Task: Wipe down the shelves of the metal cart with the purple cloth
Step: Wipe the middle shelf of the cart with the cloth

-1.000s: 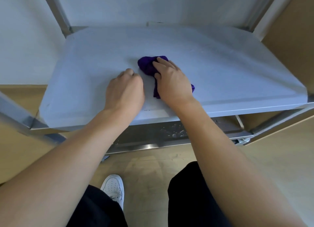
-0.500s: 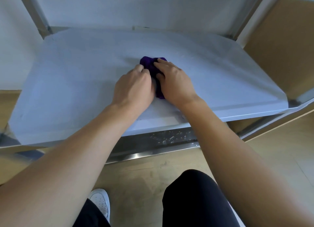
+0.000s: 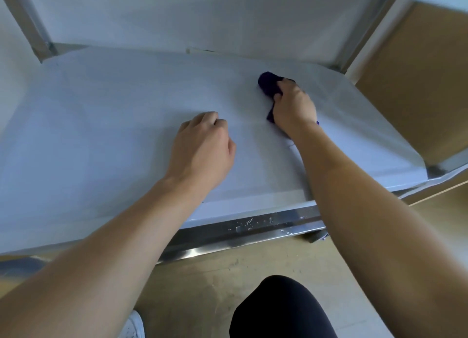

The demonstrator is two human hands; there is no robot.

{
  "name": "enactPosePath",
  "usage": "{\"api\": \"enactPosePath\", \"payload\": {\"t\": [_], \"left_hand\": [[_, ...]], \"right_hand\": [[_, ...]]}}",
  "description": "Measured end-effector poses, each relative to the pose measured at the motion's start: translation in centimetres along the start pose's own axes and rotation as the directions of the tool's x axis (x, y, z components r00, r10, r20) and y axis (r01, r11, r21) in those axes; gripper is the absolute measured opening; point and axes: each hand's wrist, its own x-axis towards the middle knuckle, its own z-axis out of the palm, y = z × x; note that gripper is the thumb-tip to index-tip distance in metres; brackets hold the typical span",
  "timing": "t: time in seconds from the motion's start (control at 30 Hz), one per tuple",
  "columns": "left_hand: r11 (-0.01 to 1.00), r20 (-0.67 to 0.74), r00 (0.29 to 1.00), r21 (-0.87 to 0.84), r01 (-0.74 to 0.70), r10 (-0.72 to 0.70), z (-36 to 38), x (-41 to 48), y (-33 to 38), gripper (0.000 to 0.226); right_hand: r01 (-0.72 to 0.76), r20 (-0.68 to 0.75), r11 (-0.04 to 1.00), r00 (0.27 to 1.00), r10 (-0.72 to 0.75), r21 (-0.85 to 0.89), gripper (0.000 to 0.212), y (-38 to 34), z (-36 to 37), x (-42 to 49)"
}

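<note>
The purple cloth (image 3: 268, 84) lies bunched on the pale shelf (image 3: 114, 114) of the metal cart, toward its right rear. My right hand (image 3: 293, 107) lies on top of the cloth with fingers curled round it, and most of the cloth is hidden beneath the palm. My left hand (image 3: 202, 147) rests on the middle of the shelf with its fingers curled under, holding nothing. It sits well to the left of the cloth and does not touch it.
A lower steel shelf edge (image 3: 243, 233) with water drops shows under the front lip. Metal posts rise at the back left (image 3: 33, 28) and back right (image 3: 359, 33). A brown panel (image 3: 417, 84) stands to the right. My dark-clad knee (image 3: 281, 309) and white shoe (image 3: 134, 325) are on the floor below.
My right hand has slid the cloth to the right and toward the back of the shelf. The two hands, close together before, are now apart, with the left one staying near the middle.
</note>
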Motion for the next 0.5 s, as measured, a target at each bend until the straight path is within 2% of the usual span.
{"api": "enactPosePath", "payload": {"t": [0.07, 0.17, 0.23, 0.37, 0.43, 0.5], "left_hand": [[1.0, -0.001, 1.0, 0.005, 0.009, -0.009, -0.1, 0.0, 0.2, 0.017], [1.0, 0.001, 1.0, 0.018, 0.014, -0.014, -0.3, 0.0, 0.3, 0.015], [1.0, 0.001, 1.0, 0.011, 0.021, -0.021, -0.2, 0.1, 0.2, 0.016], [0.999, -0.006, 0.999, -0.017, 0.031, -0.031, 0.0, 0.1, 0.1, 0.019], [0.999, -0.002, 1.0, -0.019, 0.03, -0.03, 0.1, 0.1, 0.1, 0.023], [0.999, 0.003, 0.999, -0.01, 0.032, -0.032, 0.1, 0.2, 0.1, 0.022]], "right_hand": [[0.112, 0.028, 0.994, 0.993, -0.112, -0.014, 0.041, -1.9, 0.7, -0.4], [0.345, 0.123, 0.939, 0.931, -0.343, 0.004, 0.044, -5.4, 1.8, -1.2], [0.4, 0.112, 0.915, 0.908, -0.403, 0.048, 0.043, -6.4, 2.3, -1.4], [0.339, 0.098, 0.935, 0.932, -0.349, 0.104, 0.042, -3.2, 1.3, -0.2], [0.229, 0.061, 0.972, 0.971, -0.232, 0.055, 0.042, -0.2, 0.2, 1.1], [0.051, -0.001, 0.999, 0.999, -0.051, 0.016, 0.039, 2.4, -0.5, 1.9]]}}
